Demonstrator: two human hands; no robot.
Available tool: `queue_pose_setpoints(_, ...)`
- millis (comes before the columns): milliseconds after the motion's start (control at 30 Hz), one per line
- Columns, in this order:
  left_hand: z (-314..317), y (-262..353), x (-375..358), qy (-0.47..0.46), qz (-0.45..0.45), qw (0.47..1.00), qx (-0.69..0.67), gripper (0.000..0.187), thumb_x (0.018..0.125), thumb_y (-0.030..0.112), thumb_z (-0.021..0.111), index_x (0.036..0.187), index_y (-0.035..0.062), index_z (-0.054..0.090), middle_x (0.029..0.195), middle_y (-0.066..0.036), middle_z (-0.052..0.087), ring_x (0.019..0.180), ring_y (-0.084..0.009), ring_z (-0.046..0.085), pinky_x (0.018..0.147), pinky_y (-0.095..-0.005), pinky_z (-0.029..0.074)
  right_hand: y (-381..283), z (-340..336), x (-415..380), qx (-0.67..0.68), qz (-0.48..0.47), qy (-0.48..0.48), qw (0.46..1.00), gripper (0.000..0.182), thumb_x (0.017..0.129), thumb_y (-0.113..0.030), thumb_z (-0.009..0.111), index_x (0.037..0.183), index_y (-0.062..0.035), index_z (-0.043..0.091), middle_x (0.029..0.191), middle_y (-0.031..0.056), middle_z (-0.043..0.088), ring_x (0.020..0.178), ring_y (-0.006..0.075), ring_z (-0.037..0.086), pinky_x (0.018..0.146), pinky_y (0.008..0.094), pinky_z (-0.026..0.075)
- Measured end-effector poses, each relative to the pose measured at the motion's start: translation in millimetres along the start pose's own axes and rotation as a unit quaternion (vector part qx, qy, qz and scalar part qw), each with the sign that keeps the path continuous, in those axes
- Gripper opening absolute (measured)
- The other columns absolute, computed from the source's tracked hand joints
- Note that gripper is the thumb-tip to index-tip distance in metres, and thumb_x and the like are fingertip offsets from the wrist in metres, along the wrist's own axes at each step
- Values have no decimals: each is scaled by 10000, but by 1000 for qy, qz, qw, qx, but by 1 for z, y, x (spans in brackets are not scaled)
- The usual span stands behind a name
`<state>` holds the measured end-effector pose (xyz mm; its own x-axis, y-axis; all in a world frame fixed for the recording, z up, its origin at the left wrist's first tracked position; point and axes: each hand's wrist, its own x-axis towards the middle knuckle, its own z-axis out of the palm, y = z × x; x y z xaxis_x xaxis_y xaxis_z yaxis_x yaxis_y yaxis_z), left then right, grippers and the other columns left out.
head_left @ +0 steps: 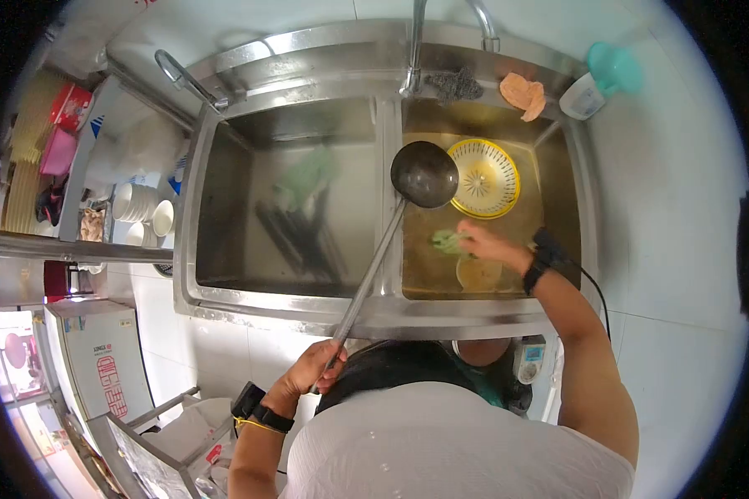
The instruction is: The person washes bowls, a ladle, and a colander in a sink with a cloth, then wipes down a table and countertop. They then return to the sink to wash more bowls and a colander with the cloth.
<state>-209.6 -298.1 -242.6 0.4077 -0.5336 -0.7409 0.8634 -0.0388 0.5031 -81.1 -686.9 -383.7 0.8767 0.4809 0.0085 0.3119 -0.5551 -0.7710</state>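
Observation:
My left hand (318, 368) is wrapped round the lower end of the long handle of a metal ladle (424, 175). Its dark round bowl hangs over the right basin, close to the divider, and overlaps the rim of a yellow-edged strainer basket (487, 179). Inside the right basin, my right hand (489, 245) has its fingers closed on a crumpled light green cloth (448, 241); the exact material is hard to make out. A pale round bowl-like thing (478, 273) lies just below that hand, partly hidden.
The left basin (233, 166) holds water, with dark long pieces (304, 241) and a green thing (306, 175) in it. Taps (414, 50) rise at the back. A scourer (455, 85), an orange cloth (523, 96) and a teal scoop (614, 68) line the back ledge. Shelves (116, 91) stand left.

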Motion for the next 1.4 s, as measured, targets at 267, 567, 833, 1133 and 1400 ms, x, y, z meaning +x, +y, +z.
queue_pose_setpoints(267, -7, 7, 0, -1, -34, 999, 33, 407, 842, 486, 333, 764, 92, 400, 447, 37, 295, 304, -44, 246, 268, -190, 224, -105, -53, 35, 424, 175, 283, 842, 208, 780, -152, 511, 906, 0, 445, 830, 45, 458, 778, 116, 423, 682, 267, 367)
queue_pose_setpoints(567, -10, -5, 9, -16, -68, 994, 78, 420, 826, 512, 348, 723, 106, 384, 440, 34, 290, 324, -60, 248, 284, -212, 237, -88, 11, 89, -63, 75, 487, 868, 285, 742, -78, 535, 984, -28, 394, 1014, 161, 403, 901, 328, 435, 764, 351, 376)
queue_pose_setpoints(833, -21, -16, 9, 61, 33, 964, 257, 399, 838, 459, 377, 682, 92, 379, 442, 23, 324, 330, -74, 304, 287, -228, 254, -77, 0, 38, -240, -17, 143, 960, 363, 661, -1, 543, 995, -113, 452, 1107, 89, 384, 936, 313, 445, 730, 379, 420)
queue_pose_setpoints(1133, -30, -24, 13, 95, 121, 951, 267, 317, 866, 363, 383, 749, 69, 403, 429, 13, 335, 321, -88, 318, 305, -238, 262, -54, -22, -32, 460, 378, 199, 778, 316, 685, -93, 524, 999, -114, 489, 886, 93, 553, 797, 248, 540, 679, 324, 432)
queue_pose_setpoints(1400, -32, -2, 10, 100, 84, 951, 282, 318, 856, 357, 409, 707, 77, 380, 429, 14, 336, 308, -82, 311, 289, -238, 256, -73, -51, -70, 721, 201, 259, 610, 226, 776, -182, 512, 960, -51, 513, 941, 81, 561, 800, 194, 551, 644, 362, 453)
